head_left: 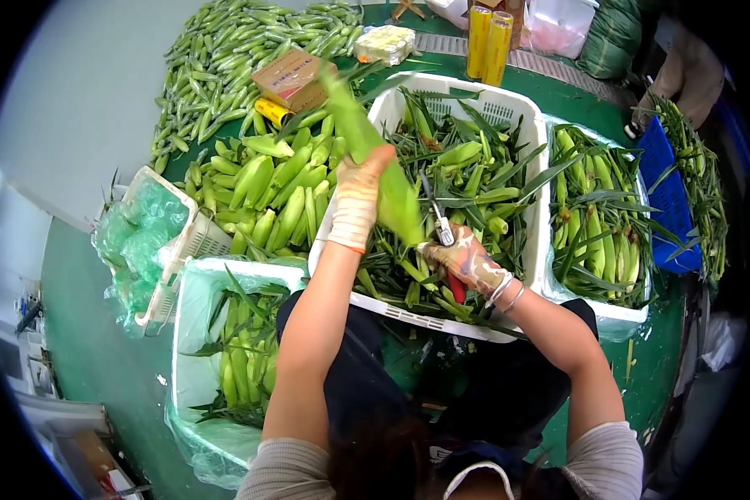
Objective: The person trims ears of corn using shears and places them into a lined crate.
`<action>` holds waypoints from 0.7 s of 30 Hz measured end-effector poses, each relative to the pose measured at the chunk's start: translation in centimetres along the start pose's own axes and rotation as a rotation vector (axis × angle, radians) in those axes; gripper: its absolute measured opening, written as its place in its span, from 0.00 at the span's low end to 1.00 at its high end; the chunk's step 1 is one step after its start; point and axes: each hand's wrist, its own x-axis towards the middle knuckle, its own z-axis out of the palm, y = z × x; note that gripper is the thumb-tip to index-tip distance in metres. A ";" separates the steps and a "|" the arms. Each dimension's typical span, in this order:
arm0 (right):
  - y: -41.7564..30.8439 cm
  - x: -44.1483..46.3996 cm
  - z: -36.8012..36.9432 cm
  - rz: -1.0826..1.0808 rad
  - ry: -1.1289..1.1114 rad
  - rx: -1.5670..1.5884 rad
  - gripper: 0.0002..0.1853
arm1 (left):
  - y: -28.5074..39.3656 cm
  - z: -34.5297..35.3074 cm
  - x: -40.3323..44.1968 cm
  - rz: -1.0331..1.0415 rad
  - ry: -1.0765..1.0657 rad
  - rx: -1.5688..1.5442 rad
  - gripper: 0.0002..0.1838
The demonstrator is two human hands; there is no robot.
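My left hand [363,185], in a pale glove, is closed around an ear of corn [400,206] in its green husk. The corn's upper end is smeared by motion. My right hand [468,260], in a camouflage-patterned glove, grips pruning shears [445,232] with red handles. Their blades point up and away, beside the corn's lower end. Thumb and corn tip seem to meet, though contact is hard to tell. Beneath both hands stands a large white crate [373,305] heaped with cut leaves and stalk ends.
Husked-green corn ears [262,179] are piled at the left, with wrapped ears [217,67] behind. Lined white boxes of corn stand at the lower left [193,333] and right [625,315]. A cardboard box [290,79], yellow film rolls [498,50] and a blue crate [665,196] surround the crate.
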 end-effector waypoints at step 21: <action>4.3 0.7 -5.5 -0.213 0.224 -0.764 0.36 | 8.8 -6.9 -8.4 0.315 0.136 1.237 0.45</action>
